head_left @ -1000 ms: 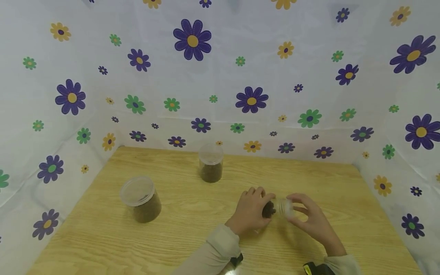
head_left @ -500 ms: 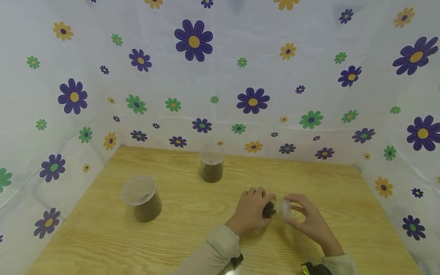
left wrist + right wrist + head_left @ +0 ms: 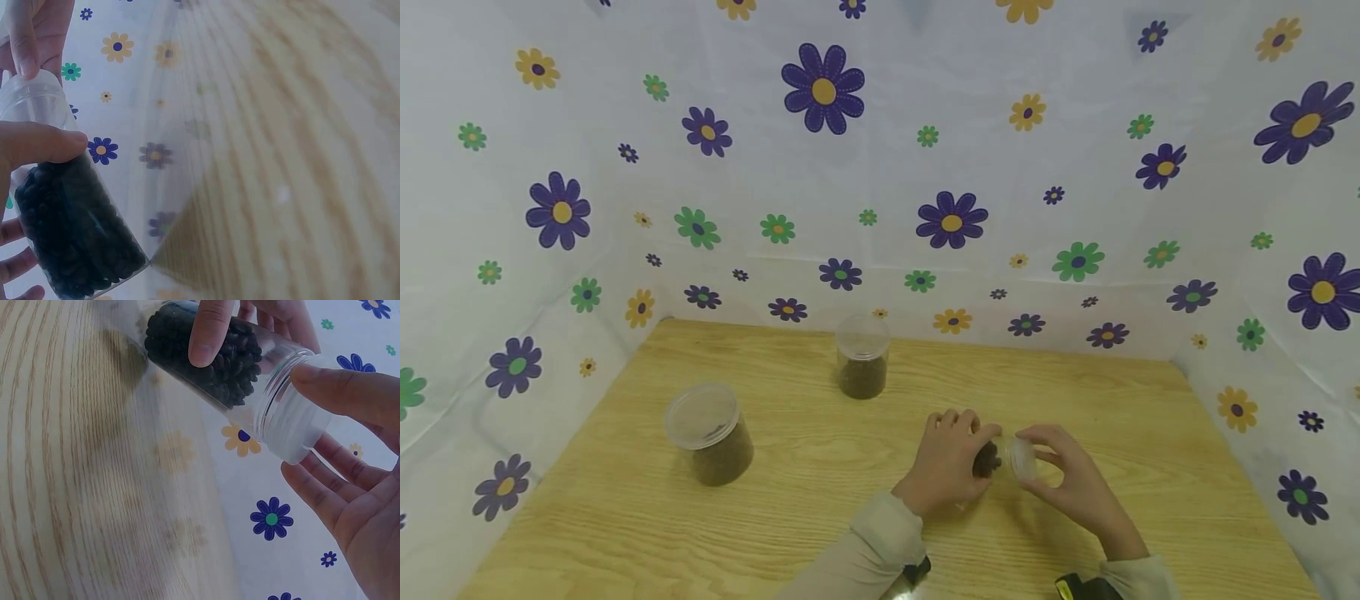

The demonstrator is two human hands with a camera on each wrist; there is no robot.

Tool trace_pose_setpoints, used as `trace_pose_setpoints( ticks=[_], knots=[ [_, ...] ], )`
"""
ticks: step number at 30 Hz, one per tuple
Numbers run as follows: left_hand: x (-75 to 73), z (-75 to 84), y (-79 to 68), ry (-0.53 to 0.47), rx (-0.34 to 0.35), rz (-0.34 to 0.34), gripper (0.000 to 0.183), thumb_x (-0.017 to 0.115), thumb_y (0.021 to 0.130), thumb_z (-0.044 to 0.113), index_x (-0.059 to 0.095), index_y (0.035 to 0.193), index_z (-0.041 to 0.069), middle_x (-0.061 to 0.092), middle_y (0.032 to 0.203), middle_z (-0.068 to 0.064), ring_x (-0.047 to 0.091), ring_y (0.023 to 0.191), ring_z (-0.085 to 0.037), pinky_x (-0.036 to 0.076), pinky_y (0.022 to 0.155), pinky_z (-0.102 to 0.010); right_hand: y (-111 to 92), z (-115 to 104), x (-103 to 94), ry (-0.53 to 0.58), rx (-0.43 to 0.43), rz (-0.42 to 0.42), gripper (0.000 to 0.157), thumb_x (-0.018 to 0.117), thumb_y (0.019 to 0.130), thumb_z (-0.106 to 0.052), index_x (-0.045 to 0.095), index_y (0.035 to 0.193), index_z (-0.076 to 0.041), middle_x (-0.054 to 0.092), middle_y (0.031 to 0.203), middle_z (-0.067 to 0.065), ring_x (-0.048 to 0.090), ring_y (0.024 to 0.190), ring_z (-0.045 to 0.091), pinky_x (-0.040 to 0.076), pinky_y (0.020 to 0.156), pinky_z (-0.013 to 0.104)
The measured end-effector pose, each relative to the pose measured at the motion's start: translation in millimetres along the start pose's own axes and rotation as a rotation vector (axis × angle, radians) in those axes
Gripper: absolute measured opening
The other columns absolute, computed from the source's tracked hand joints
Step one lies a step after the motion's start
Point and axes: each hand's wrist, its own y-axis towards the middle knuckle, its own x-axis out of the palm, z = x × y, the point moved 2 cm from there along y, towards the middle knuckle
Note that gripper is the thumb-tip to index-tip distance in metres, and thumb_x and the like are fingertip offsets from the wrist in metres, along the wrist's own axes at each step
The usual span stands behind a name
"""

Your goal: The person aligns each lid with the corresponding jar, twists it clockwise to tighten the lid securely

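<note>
My left hand (image 3: 951,458) grips a clear jar (image 3: 215,362) partly filled with dark, bean-like pieces (image 3: 78,225). The jar lies tilted on its side in the air, its mouth toward the right. My right hand (image 3: 1075,479) pinches a translucent white lid (image 3: 297,422) by its rim, thumb on one side and fingers on the other. In the right wrist view the lid sits over the jar's neck; whether it is threaded on, I cannot tell. The left thumb (image 3: 47,144) presses along the jar's side. In the head view the left fingers hide much of the jar.
Two more clear lidded jars with dark contents stand on the wooden table (image 3: 820,517): one jar (image 3: 718,450) at the left, another jar (image 3: 862,375) near the back edge. A white flower-printed sheet (image 3: 880,150) encloses the table behind and at both sides.
My right hand has shifted slightly left, bringing the lid closer over the jar's mouth. The left hand and its jar have stayed nearly still.
</note>
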Motion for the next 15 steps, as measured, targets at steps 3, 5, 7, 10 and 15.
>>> trace_pose_setpoints(
  ticks=[3, 5, 7, 10, 15],
  knots=[
    [0.5, -0.4, -0.9, 0.02, 0.007, 0.017, 0.062, 0.077, 0.065, 0.052, 0.054, 0.12, 0.034, 0.055, 0.101, 0.005, 0.054, 0.094, -0.015, 0.045, 0.082, -0.037, -0.7, -1.1, 0.5, -0.002, 0.01, 0.002, 0.058, 0.077, 0.07, 0.004, 0.053, 0.122, -0.005, 0.054, 0.119, 0.011, 0.045, 0.112, -0.007, 0.052, 0.087, 0.024],
    [0.8, -0.8, -1.8, 0.024, 0.007, 0.023, 0.062, 0.077, 0.065, 0.053, 0.055, 0.12, 0.034, 0.054, 0.1, 0.005, 0.053, 0.093, -0.015, 0.045, 0.082, -0.036, -1.1, -2.0, 0.8, -0.005, 0.023, 0.003, 0.057, 0.077, 0.071, 0.003, 0.053, 0.122, -0.005, 0.054, 0.119, 0.011, 0.045, 0.112, -0.008, 0.053, 0.086, 0.025],
    [1.5, -0.9, -2.4, 0.024, 0.006, 0.027, 0.062, 0.077, 0.065, 0.052, 0.055, 0.12, 0.034, 0.054, 0.1, 0.006, 0.052, 0.091, -0.014, 0.045, 0.082, -0.036, -1.3, -2.8, 1.1, -0.007, 0.031, 0.005, 0.056, 0.077, 0.071, 0.003, 0.053, 0.122, -0.005, 0.054, 0.119, 0.011, 0.044, 0.112, -0.009, 0.053, 0.085, 0.026],
    [2.0, -1.0, -3.0, 0.026, 0.005, 0.034, 0.062, 0.077, 0.064, 0.052, 0.055, 0.12, 0.035, 0.052, 0.099, 0.006, 0.051, 0.089, -0.014, 0.045, 0.082, -0.036, -1.7, -3.8, 1.7, -0.003, 0.033, 0.007, 0.056, 0.076, 0.072, 0.002, 0.053, 0.122, -0.004, 0.054, 0.119, 0.012, 0.044, 0.112, -0.009, 0.054, 0.085, 0.027],
    [2.8, -1.2, -4.1, 0.038, 0.008, 0.052, 0.063, 0.078, 0.063, 0.053, 0.055, 0.119, 0.035, 0.052, 0.097, 0.006, 0.051, 0.086, -0.013, 0.045, 0.083, -0.037, -2.6, -4.3, 2.6, 0.015, 0.028, 0.008, 0.056, 0.076, 0.072, 0.002, 0.052, 0.123, -0.002, 0.053, 0.119, 0.012, 0.045, 0.111, -0.009, 0.054, 0.085, 0.027]
  ],
)
